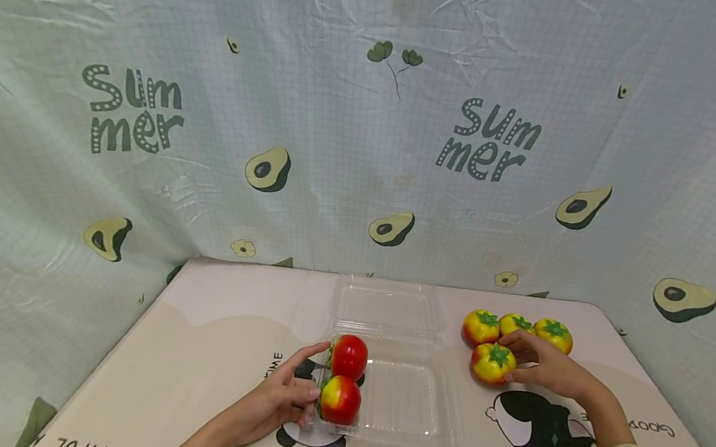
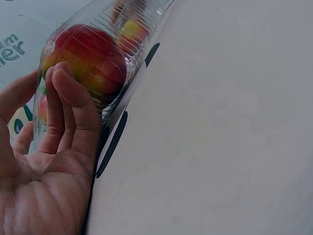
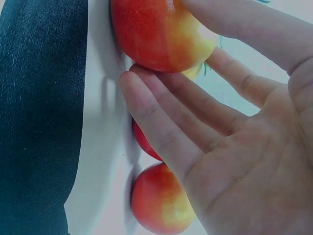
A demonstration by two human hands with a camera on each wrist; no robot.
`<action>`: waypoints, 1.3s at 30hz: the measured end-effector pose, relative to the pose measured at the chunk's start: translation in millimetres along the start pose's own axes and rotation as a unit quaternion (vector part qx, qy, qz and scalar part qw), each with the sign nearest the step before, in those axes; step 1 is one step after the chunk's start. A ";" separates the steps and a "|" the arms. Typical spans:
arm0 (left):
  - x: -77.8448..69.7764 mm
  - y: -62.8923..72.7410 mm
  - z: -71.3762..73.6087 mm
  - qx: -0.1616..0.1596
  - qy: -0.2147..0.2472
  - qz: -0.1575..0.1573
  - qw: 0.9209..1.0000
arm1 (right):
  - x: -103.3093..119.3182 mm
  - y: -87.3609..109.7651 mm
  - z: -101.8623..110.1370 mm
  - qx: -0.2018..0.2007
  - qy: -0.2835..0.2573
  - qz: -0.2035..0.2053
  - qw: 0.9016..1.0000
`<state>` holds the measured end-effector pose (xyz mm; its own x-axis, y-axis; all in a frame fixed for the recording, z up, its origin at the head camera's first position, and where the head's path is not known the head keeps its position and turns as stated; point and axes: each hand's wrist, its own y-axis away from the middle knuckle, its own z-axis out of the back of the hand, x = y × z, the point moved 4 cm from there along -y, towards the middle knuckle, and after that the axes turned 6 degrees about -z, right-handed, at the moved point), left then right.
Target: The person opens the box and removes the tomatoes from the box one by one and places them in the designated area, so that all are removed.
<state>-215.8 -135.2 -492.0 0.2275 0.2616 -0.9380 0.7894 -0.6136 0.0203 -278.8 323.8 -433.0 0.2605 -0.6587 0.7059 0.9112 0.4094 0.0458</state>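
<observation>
My left hand holds the left rim of a clear plastic box, its fingers against the side wall in the left wrist view. Two red-and-yellow tomatoes sit in the box's left side, one behind the other, green tops facing left. To the right, my right hand grips the nearest tomato of a small group, which rests on the table. In the right wrist view, thumb and fingers lie on either side of that tomato. Several more tomatoes stand in a row just behind it.
The box's clear lid lies folded back behind the tray. A printed cloth with avocados hangs behind the table. The pale table mat carries cartoon prints and lettering.
</observation>
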 end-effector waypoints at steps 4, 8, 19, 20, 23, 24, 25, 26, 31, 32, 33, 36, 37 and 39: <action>0.2 0.1 0.3 -0.001 -0.002 0.001 1.000 | 0.2 0.5 -0.3 0.000 -0.002 -0.003 1.000; 0.3 0.2 0.7 -0.004 -0.005 0.002 1.000 | 0.4 0.7 -0.5 0.001 -0.004 -0.008 1.000; 0.0 0.6 1.1 -0.002 -0.003 0.002 1.000 | 1.8 2.3 -0.1 -0.003 -0.004 -0.019 1.000; -0.2 0.6 1.0 0.000 -0.002 0.001 1.000 | 2.1 2.4 -0.2 -0.002 -0.003 -0.017 1.000; -0.9 0.7 0.6 0.002 -0.001 -0.003 1.000 | 1.9 2.6 -0.4 -0.004 -0.004 -0.016 1.000; -1.2 0.8 0.5 0.003 -0.002 -0.004 1.000 | 1.9 2.5 -0.6 -0.005 -0.003 -0.016 1.000; -1.4 1.0 0.5 0.002 -0.002 -0.004 1.000 | 1.9 2.4 -0.8 -0.005 -0.002 -0.015 1.000; -1.4 1.1 0.6 0.001 -0.002 -0.004 1.000 | 2.0 2.3 -1.1 -0.006 -0.001 -0.013 1.000; -1.1 1.9 1.1 -0.004 -0.008 0.002 1.000 | 2.9 1.9 -2.0 -0.008 0.004 -0.007 1.000; -1.1 2.0 1.1 -0.004 -0.009 0.002 1.000 | 2.8 2.1 -2.1 -0.007 0.003 -0.007 1.000; -1.2 2.1 1.1 -0.004 -0.009 0.002 1.000 | 2.7 2.4 -2.3 -0.008 0.003 -0.008 1.000; -1.0 2.2 1.2 -0.003 -0.010 0.003 1.000 | 2.5 3.6 -2.8 -0.006 0.001 -0.013 1.000; -1.0 2.2 1.2 -0.003 -0.010 0.003 1.000 | 2.4 4.0 -2.9 -0.006 -0.001 -0.015 1.000; -0.8 2.1 1.4 -0.002 -0.011 0.003 1.000 | 2.4 4.9 -2.8 -0.005 -0.003 -0.017 1.000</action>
<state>-215.1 -137.7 -491.6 0.2195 0.2421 -0.9451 0.7899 -0.6127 0.0265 -272.8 322.4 -433.1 0.2272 -0.6677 0.7089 0.9229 0.3800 0.0621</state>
